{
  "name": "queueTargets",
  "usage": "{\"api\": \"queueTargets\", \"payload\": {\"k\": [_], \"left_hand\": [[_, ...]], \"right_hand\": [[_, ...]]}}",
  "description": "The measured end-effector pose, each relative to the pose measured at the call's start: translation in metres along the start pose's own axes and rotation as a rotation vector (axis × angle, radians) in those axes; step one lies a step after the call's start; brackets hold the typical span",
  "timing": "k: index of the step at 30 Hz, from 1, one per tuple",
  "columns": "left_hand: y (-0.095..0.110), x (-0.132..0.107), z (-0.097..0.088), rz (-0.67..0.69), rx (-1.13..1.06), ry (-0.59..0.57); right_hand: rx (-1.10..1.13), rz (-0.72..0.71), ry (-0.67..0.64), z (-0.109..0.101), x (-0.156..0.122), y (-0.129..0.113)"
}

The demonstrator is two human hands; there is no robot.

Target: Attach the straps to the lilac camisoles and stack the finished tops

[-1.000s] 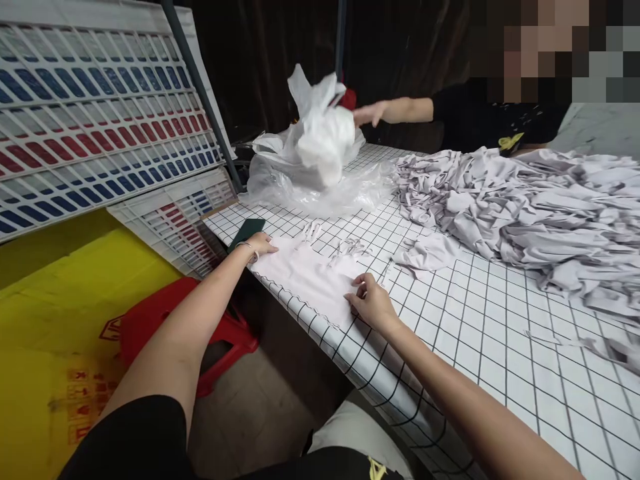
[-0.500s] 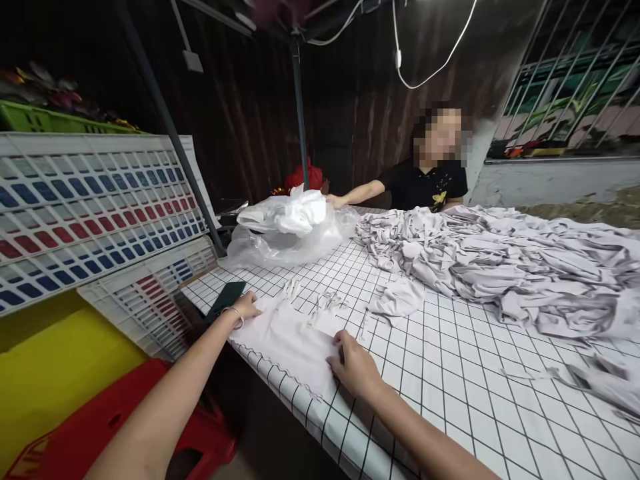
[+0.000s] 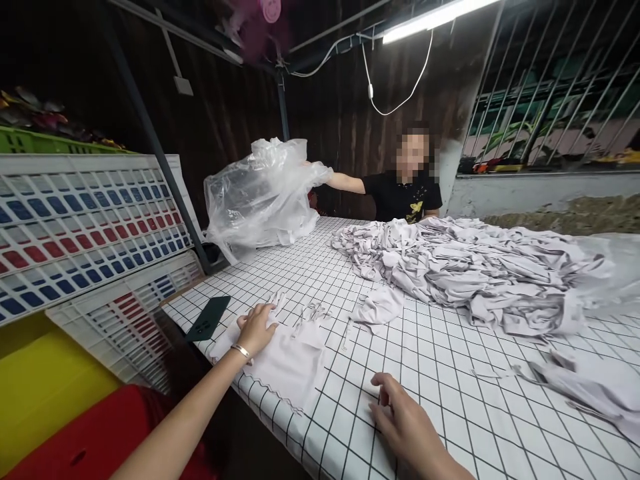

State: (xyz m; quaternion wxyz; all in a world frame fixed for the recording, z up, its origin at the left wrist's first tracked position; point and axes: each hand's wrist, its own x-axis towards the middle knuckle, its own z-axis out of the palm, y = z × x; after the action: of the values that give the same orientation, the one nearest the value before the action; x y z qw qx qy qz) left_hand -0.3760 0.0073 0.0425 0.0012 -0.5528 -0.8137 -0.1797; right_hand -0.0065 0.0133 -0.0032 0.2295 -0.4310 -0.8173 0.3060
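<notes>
My left hand [image 3: 256, 327], with a bracelet at the wrist, lies flat on a small white garment [image 3: 285, 360] spread at the near edge of the checked table [image 3: 450, 373]. Its fingers are stretched out over the cloth. My right hand [image 3: 403, 421] rests on the bare tablecloth to the right of the garment, fingers loosely curled and holding nothing. Thin white straps [image 3: 313, 311] lie just beyond the garment. A crumpled white piece [image 3: 377, 307] sits further in.
A big heap of pale garments [image 3: 475, 273] covers the table's far right. A person across the table holds up a clear plastic bag [image 3: 263, 197]. A dark phone [image 3: 207, 318] lies at the left table corner. Gridded racks [image 3: 85, 220] and a red stool [image 3: 95, 440] stand left.
My right hand has left the garment and moved right onto the bare cloth. My left hand shifted onto the garment's middle. The person opposite lifted the plastic bag off the table. My view tilted up.
</notes>
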Motion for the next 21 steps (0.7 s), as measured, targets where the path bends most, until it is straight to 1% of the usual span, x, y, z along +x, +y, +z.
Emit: {"api": "queueTargets", "payload": {"k": [3,6,10,13,17,19,21], "left_hand": [[0.021,-0.005,0.003,0.069,-0.002,0.019],[0.042,-0.008,0.005,0.130,0.006,0.014],[0.073,-0.009,0.009,0.196,-0.008,-0.026],[0.096,-0.007,0.015,0.256,-0.039,-0.063],[0.128,0.006,0.032,0.290,-0.101,-0.138],[0.148,0.017,0.044,0.274,-0.142,-0.198],[0.172,0.030,0.057,0.226,-0.172,-0.239]], "right_hand": [[-0.005,0.051,0.023,-0.016,-0.012,0.013],[-0.024,0.073,0.055,-0.030,-0.021,0.018],[-0.028,0.103,0.133,-0.048,-0.031,0.021],[-0.019,0.136,0.193,-0.063,-0.038,0.028],[0.015,0.226,0.264,-0.086,-0.045,0.044],[0.032,0.270,0.311,-0.095,-0.046,0.049],[0.045,0.278,0.343,-0.101,-0.042,0.048]]}}
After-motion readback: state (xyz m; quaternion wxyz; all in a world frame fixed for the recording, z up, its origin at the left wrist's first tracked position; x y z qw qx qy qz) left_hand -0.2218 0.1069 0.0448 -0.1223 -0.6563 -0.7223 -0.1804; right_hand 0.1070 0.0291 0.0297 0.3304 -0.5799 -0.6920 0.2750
